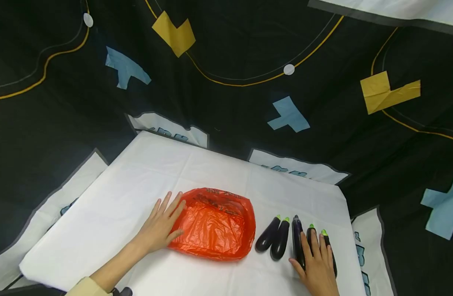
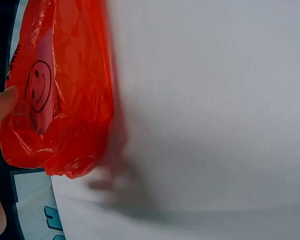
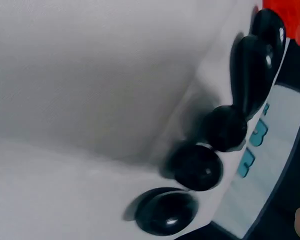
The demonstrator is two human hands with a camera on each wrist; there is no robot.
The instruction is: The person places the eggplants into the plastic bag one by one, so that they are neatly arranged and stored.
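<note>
A red plastic bag (image 1: 215, 230) lies spread over a shallow tray-like shape, its rim raised; a printed smiley shows on its side in the left wrist view (image 2: 55, 95). My left hand (image 1: 158, 228) is at the bag's left rim, fingers straight and spread. To the right, several dark eggplants with green tips lie in a row, among them a left one (image 1: 268, 234) and a middle one (image 1: 297, 240). Over the right-hand eggplants (image 3: 197, 167) my right hand (image 1: 317, 263) is held with fingers extended; whether it touches them I cannot tell.
Everything lies on a white-covered table (image 1: 156, 164). A black cloth backdrop (image 1: 226, 107) with blue and yellow patches rises behind it. White printed panels (image 1: 298, 166) border the table edges. A small dark object (image 1: 125, 291) shows beside the left sleeve.
</note>
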